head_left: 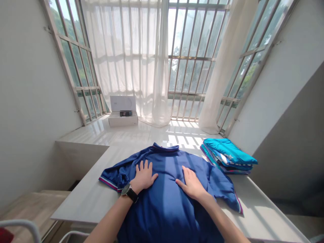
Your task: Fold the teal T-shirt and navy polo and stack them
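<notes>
A dark blue short-sleeved shirt (pixel 164 199) lies spread on the white table, its collar toward the window and its lower part running off the bottom of the view. Both sleeves stretch out sideways, with pink and white trim at their cuffs. My left hand (pixel 144 176) rests flat on the shirt's upper left, fingers spread; a black-strapped watch (pixel 130 193) is on that wrist. On the upper right of the shirt lies my right hand (pixel 191 183), fingers stretched out and thumb apart. Some creases run through the cloth around both hands.
A stack of folded clothes (pixel 229 157), bright turquoise on top, sits at the table's right. An open white box (pixel 123 120) stands on the ledge by the barred window. Sheer curtains (pixel 129 60) hang behind. The table's white top (pixel 83 202) ends at the lower left.
</notes>
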The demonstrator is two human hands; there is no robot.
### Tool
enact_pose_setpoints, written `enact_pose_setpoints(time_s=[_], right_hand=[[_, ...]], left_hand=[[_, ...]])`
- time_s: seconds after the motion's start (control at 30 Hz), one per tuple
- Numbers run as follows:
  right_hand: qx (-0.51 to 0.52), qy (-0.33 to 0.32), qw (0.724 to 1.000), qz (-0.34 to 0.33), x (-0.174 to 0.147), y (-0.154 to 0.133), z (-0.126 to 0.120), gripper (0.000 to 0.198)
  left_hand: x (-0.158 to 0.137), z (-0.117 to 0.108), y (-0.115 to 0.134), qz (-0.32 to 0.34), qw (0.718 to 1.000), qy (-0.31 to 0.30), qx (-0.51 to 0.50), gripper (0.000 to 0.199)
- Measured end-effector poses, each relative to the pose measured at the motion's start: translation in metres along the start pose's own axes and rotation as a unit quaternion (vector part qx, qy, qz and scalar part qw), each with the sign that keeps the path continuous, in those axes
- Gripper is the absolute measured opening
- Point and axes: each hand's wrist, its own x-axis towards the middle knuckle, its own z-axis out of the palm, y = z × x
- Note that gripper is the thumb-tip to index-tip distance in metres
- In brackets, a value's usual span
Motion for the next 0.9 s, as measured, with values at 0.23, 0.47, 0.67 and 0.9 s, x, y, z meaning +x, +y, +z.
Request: enact_pose_setpoints(time_s=[0.23,0.47,0.67,0.9], right_hand=[[-0.033,0.008,0.998,0.060,0.017,0.019,0.014,0.082],[-0.049,-0.013,0.997,0.063,0.070,0.021,0.010,0.085],[-0.037,-0.006,0.998,0.058,0.087,0.027,0.012,0.085],[-0.022,0.009,0.999,0.044,0.083,0.030,0.011,0.081]], left_hand=[[0.036,-0.012,-0.022,0.041,0.996,-0.065,-0.037,0.098],[0.094,-0.023,-0.032,0.051,0.998,-0.046,-0.011,0.095],[0.116,-0.021,-0.039,0.063,0.998,-0.017,-0.015,0.092],[0.101,-0.026,-0.049,0.110,0.983,0.053,-0.140,0.068]])
